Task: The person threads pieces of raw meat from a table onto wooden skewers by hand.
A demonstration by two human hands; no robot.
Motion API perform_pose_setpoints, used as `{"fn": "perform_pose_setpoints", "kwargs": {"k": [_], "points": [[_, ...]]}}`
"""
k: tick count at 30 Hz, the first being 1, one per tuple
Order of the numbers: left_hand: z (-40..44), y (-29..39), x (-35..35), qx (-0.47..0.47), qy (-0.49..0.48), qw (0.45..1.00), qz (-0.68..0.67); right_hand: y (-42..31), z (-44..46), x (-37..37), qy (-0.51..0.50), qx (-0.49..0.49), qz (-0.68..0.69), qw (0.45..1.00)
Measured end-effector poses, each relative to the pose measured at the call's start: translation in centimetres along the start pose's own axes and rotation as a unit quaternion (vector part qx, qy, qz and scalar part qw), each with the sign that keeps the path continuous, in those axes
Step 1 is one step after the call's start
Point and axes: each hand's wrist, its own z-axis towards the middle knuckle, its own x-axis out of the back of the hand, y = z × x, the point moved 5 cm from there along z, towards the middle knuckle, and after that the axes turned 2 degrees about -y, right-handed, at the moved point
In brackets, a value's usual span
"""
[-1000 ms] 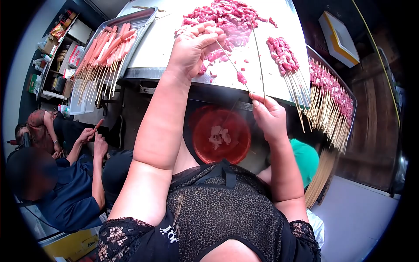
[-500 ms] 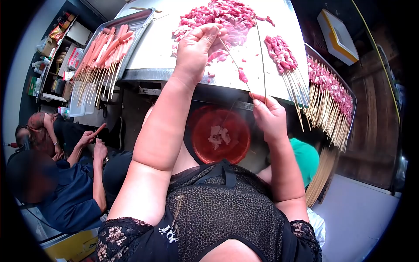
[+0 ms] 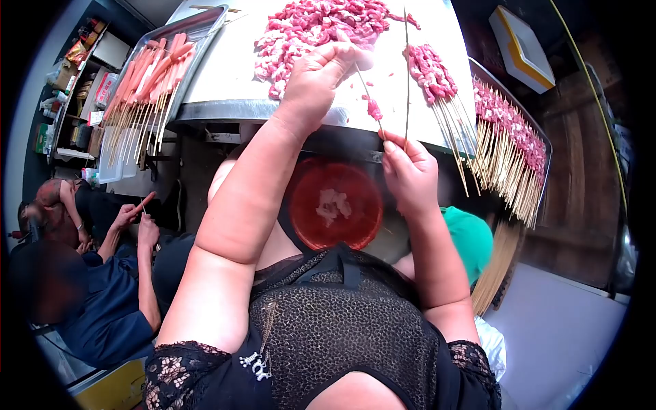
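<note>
My right hand (image 3: 412, 174) is closed on the lower end of a thin bamboo skewer (image 3: 366, 83), which leans up and left. One small piece of raw meat (image 3: 374, 109) sits low on that skewer. A second bamboo skewer (image 3: 406, 75) rises nearly upright from the same hand. At the upper end of the leaning skewer, the fingers of my left hand (image 3: 320, 76) pinch what looks like a piece of meat, mostly hidden by them. Just beyond lies a heap of cut raw meat (image 3: 294, 34) on the white tabletop (image 3: 225, 75).
Meat skewers (image 3: 434, 75) lie to the right on the table, beside a tray of many more (image 3: 512, 130). Sausage skewers (image 3: 154, 72) fill a metal tray (image 3: 205, 41) at left. A red basin (image 3: 335, 236) stands below the table edge. A co-worker (image 3: 102, 301) holds a skewered sausage.
The view has shifted slightly, so the table and trays appear further left and higher. My left hand stays at the skewer's upper end, and my right hand keeps hold of both skewers.
</note>
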Motion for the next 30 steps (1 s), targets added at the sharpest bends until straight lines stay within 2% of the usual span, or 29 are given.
{"fn": "perform_pose_setpoints", "kwargs": {"k": [4, 6, 11, 13, 16, 17, 19, 26, 30], "points": [[0.2, -0.3, -0.2, -0.013, -0.021, 0.999, 0.026, -0.3, 0.1, -0.1, 0.003, 0.016, -0.024, 1.0], [0.1, -0.7, -0.3, -0.004, -0.019, 1.0, 0.018, -0.6, 0.2, -0.1, 0.011, 0.016, 0.042, 0.999], [-0.4, -1.5, -1.0, 0.029, -0.005, 0.999, -0.015, -0.8, 0.0, -0.2, -0.001, -0.007, 0.017, 1.0], [-0.3, -1.0, -0.9, 0.02, -0.008, 1.0, -0.012, -0.3, 0.5, 0.3, 0.008, 0.017, 0.022, 1.0], [-0.2, 0.3, 0.7, 0.009, 0.096, 0.993, -0.061, -0.6, 0.6, 0.6, 0.015, 0.029, -0.016, 0.999], [-0.2, 0.6, 1.6, 0.011, 0.115, 0.986, -0.118, -0.6, 0.5, 0.5, 0.012, 0.03, -0.015, 0.999], [0.1, 0.8, 2.3, 0.008, 0.082, 0.97, -0.228, -0.7, 0.2, 0.3, 0.005, 0.041, -0.062, 0.997], [-0.1, 0.3, 1.7, 0.04, 0.101, 0.978, -0.176, -0.2, 0.0, -0.2, -0.017, 0.056, -0.133, 0.989], [-0.2, -0.5, 1.3, 0.046, 0.083, 0.975, -0.2, -0.1, -0.1, -0.5, -0.014, 0.053, -0.127, 0.99]]}}
